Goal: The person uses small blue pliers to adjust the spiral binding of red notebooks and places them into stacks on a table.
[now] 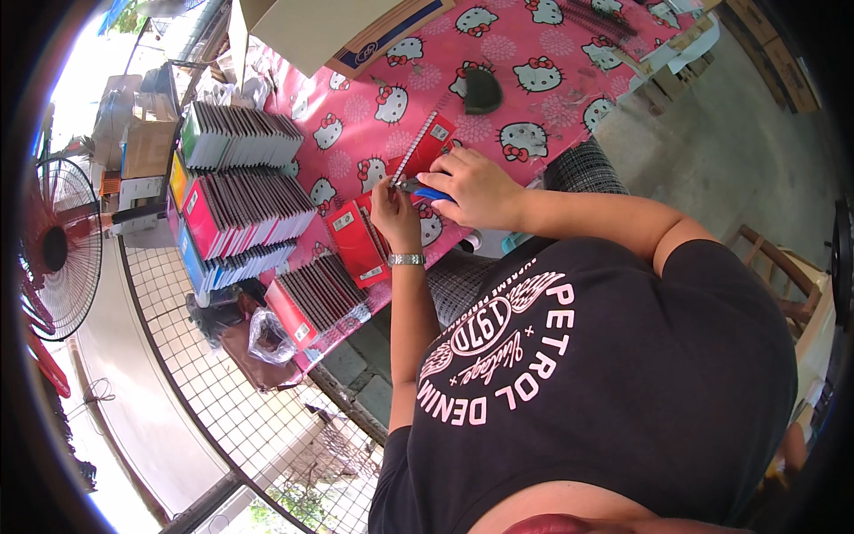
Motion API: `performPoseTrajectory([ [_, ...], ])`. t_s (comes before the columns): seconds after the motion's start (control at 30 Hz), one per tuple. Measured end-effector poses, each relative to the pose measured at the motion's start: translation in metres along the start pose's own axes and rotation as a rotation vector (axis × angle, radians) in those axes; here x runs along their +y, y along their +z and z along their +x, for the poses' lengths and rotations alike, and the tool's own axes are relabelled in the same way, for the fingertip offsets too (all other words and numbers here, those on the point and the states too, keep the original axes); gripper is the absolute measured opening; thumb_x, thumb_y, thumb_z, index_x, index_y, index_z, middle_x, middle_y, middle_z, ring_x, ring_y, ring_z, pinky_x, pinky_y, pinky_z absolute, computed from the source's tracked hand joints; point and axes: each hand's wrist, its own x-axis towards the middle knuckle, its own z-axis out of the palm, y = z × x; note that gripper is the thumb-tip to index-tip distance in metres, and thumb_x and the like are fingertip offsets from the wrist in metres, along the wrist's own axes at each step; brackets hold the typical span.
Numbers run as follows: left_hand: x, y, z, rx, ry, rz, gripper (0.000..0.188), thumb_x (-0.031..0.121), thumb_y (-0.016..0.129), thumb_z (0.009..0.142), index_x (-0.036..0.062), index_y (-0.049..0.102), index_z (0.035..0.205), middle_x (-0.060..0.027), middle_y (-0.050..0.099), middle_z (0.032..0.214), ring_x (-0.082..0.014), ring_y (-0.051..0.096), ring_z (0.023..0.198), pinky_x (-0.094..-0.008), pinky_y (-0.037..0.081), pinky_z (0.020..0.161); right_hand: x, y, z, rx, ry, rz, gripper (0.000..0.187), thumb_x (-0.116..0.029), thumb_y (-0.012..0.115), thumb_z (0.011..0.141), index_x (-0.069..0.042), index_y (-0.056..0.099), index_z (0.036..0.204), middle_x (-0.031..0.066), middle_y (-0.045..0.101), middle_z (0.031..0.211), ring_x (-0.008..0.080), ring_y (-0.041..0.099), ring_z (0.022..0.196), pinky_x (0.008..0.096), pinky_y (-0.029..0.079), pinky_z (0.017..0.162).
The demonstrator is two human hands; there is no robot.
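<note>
My right hand is closed round blue-handled pliers. Their metal jaws point left, at the near end of a pale spiral coil along the edge of a red notebook. My left hand is closed, its fingertips pinching that same end of the notebook next to the jaws. Partly covered by my left hand, more red notebooks lie on the table. Whether the jaws grip the coil wire is too small to tell.
Tall stacks of spiral notebooks stand at the left, with a row of red ones nearer me. A cardboard box and a dark green rounded object rest on the pink patterned tablecloth. A fan stands far left.
</note>
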Motion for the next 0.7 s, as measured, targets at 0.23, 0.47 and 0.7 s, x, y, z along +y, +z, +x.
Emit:
performPoseTrajectory([
  [0.23,0.031,-0.023,0.005,0.147,0.126,0.096,0.020,-0.005,0.062,0.087,-0.0005,0.063,0.106,-0.0104,0.068,0.096,-0.0208,0.066,0.083,-0.0312,0.053,0.075,0.009,-0.016,0.003,-0.243,0.355,0.743,0.052,-0.034,0.071,0.085,-0.003,0.060,0.126,0.0169,0.066,0.109,0.0290,0.065,0.099,0.0401,0.050,0.090],
  [0.47,0.097,-0.130,0.050,0.004,0.222,0.554,0.016,0.007,0.053,0.084,0.0047,0.068,0.091,-0.0071,0.069,0.091,-0.0260,0.058,0.098,-0.0396,0.042,0.090,0.118,-0.068,-0.040,-0.058,0.156,-0.242,0.049,-0.032,0.071,0.073,-0.008,0.062,0.114,0.0154,0.061,0.109,0.0358,0.058,0.103,0.0461,0.046,0.092],
  [0.7,0.008,-0.103,0.050,-0.215,0.027,0.778,0.027,0.019,0.055,0.086,0.0101,0.063,0.110,-0.0109,0.064,0.116,-0.0332,0.057,0.110,-0.0482,0.038,0.101,0.195,-0.109,0.002,0.363,0.098,-0.523,0.036,-0.030,0.063,0.084,-0.008,0.063,0.112,0.0136,0.060,0.114,0.0349,0.056,0.110,0.0477,0.046,0.093],
])
